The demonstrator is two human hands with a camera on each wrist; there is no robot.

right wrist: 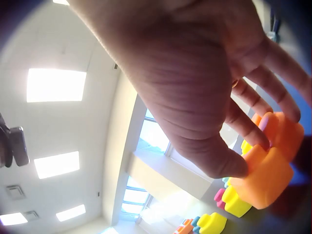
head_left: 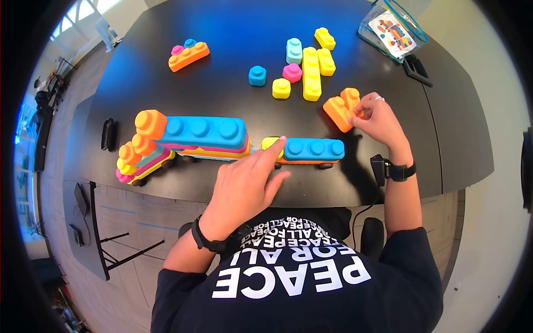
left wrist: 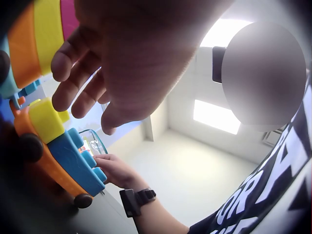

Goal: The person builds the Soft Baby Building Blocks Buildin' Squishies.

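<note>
My left hand (head_left: 244, 180) lies over the toy vehicle's rear part, its index fingertip at the yellow block (head_left: 268, 145) beside a long blue block (head_left: 316, 150). Its fingers are relaxed in the left wrist view; whether they touch the yellow block (left wrist: 46, 119) cannot be told. At the right, my right hand (head_left: 378, 119) pinches an orange block (head_left: 337, 114) between thumb and finger. Another orange block (head_left: 350, 97) stands right against it. The right wrist view shows thumb and finger at the near orange block (right wrist: 265, 178).
The vehicle's larger section, with a long blue block (head_left: 205, 130) on top, stands at the left. Beyond are a yellow bar (head_left: 311, 75), several loose blocks and an orange bar (head_left: 189, 56). A clear bag (head_left: 383, 28) stands far right; a black case (head_left: 109, 134) lies left.
</note>
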